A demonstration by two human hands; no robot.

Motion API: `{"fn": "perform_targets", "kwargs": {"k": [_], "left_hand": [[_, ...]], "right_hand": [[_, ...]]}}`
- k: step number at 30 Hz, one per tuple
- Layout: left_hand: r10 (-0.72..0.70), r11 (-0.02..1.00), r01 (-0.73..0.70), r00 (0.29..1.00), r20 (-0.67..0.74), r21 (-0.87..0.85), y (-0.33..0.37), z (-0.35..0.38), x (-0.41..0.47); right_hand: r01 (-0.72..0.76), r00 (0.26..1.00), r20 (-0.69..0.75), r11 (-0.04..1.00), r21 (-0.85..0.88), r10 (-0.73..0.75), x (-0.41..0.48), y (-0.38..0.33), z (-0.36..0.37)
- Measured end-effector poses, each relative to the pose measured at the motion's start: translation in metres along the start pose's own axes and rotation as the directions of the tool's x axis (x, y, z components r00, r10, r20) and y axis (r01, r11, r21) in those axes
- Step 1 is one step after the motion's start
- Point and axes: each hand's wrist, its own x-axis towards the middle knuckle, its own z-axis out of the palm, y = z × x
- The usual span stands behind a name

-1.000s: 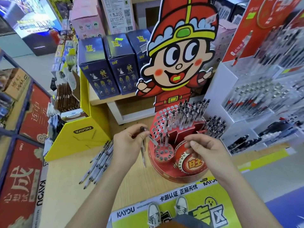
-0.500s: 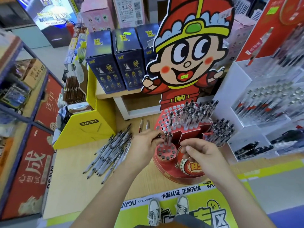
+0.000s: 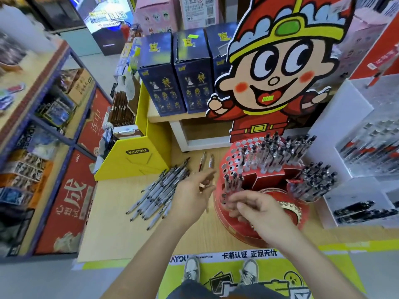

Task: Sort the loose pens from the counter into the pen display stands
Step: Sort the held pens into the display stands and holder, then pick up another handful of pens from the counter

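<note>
At centre frame, a person's left hand (image 3: 192, 196) hovers over a light wooden counter (image 3: 121, 234), fingers reaching toward the upper right, its heel just beside a loose pile of grey-and-white pens with black tips (image 3: 155, 195). A thin pen-like shaft shows beneath the palm; whether the hand grips it cannot be told. Just above its fingertips lie 2 red-and-white pens (image 3: 206, 162), side by side on the wood.

To the right of centre, the right hand (image 3: 259, 210) hangs over the front tier of a round red cardboard pen display stand (image 3: 226, 223), fingertips drawn together above the holes. Blur hides whether they pinch a pen. The 2 hands are apart, near each other.

3 pens stand upright in the front tier (image 3: 232, 180); denser clusters fill the back tier (image 3: 272, 154) and the stand's right pocket (image 3: 315, 182).

Behind the stand rises a cartoon cut-out figure in a red hat (image 3: 276, 67). At left of centre sits a yellow cardboard box (image 3: 133, 162), dark blue boxes (image 3: 159, 74) above it. A white tiered pen rack (image 3: 341, 117) fills the right edge.
</note>
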Motion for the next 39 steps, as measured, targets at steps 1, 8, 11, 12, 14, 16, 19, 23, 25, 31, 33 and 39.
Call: {"fn": "perform_targets", "kwargs": {"k": [1,8,11,12,14,16,19,23,25,31,33,39], "left_hand": [[-0.044,0.999,0.045,0.998,-0.049,0.017,-0.011,-0.006,-0.003],[-0.260,0.880,0.258,0.964,-0.050,0.398,-0.144,-0.055,-0.017],[-0.296,0.853,0.267,0.955,-0.006,0.449,-0.202,-0.062,-0.019],[-0.284,0.855,0.251,0.959,0.003,0.454,-0.215,-0.061,-0.017],[-0.266,0.861,0.210,0.962,0.057,0.463,-0.228,-0.060,-0.011],[-0.254,0.872,0.167,0.958,0.135,0.460,-0.227,-0.059,-0.005],[-0.230,0.894,0.132,0.956,0.184,0.429,-0.226,-0.056,0.003],[-0.161,0.910,0.036,0.948,0.273,0.413,-0.236,-0.049,0.014],[-0.174,0.924,0.049,0.937,0.303,0.380,-0.236,-0.050,0.016],[-0.196,0.957,0.114,0.932,0.303,0.268,-0.230,-0.058,0.017],[-0.216,0.960,0.148,0.931,0.294,0.237,-0.229,-0.062,0.017],[-0.232,0.961,0.174,0.928,0.291,0.213,-0.234,-0.067,0.017]], "right_hand": [[-0.004,1.000,0.022,0.998,-0.065,0.005,0.003,0.000,0.010],[-0.094,0.995,-0.076,0.814,-0.573,0.062,0.059,0.027,0.105],[-0.265,0.954,-0.282,0.722,-0.639,0.101,0.096,0.045,0.137],[-0.324,0.930,-0.351,0.697,-0.639,0.110,0.107,0.051,0.145],[-0.412,0.882,-0.458,0.651,-0.638,0.110,0.123,0.059,0.159],[-0.476,0.844,-0.519,0.638,-0.605,0.138,0.130,0.063,0.172],[-0.520,0.815,-0.546,0.658,-0.544,0.193,0.132,0.069,0.188],[-0.597,0.750,-0.563,0.721,-0.351,0.347,0.137,0.072,0.199],[-0.613,0.730,-0.561,0.736,-0.287,0.389,0.142,0.069,0.203],[-0.627,0.731,-0.582,0.688,-0.367,0.356,0.157,0.051,0.231],[-0.626,0.733,-0.589,0.675,-0.391,0.340,0.159,0.051,0.235],[-0.605,0.772,-0.551,0.629,-0.488,0.316,0.157,0.054,0.230]]}}
